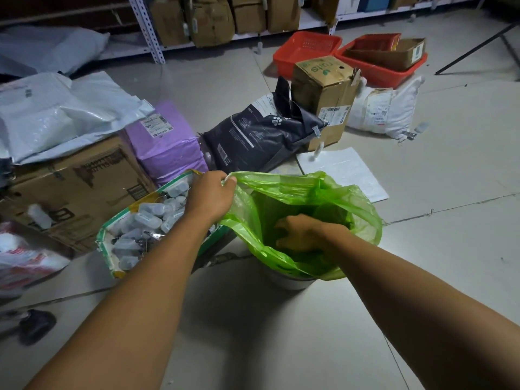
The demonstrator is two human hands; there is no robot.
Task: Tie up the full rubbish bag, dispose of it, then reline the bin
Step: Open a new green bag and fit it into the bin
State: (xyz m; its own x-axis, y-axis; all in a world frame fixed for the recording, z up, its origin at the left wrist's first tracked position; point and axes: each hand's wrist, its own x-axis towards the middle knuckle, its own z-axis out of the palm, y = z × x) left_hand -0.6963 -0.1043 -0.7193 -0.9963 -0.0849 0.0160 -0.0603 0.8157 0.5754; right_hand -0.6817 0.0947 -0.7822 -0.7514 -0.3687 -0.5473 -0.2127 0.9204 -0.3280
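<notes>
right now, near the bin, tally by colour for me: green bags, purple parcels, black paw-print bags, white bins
green bag: 1
purple parcel: 1
black paw-print bag: 1
white bin: 1
total: 4

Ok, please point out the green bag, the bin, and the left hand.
green bag [363, 209]: head view, far right side of plastic.
bin [289, 281]: head view, white outer wall.
left hand [211, 192]: head view, back of hand.
</notes>
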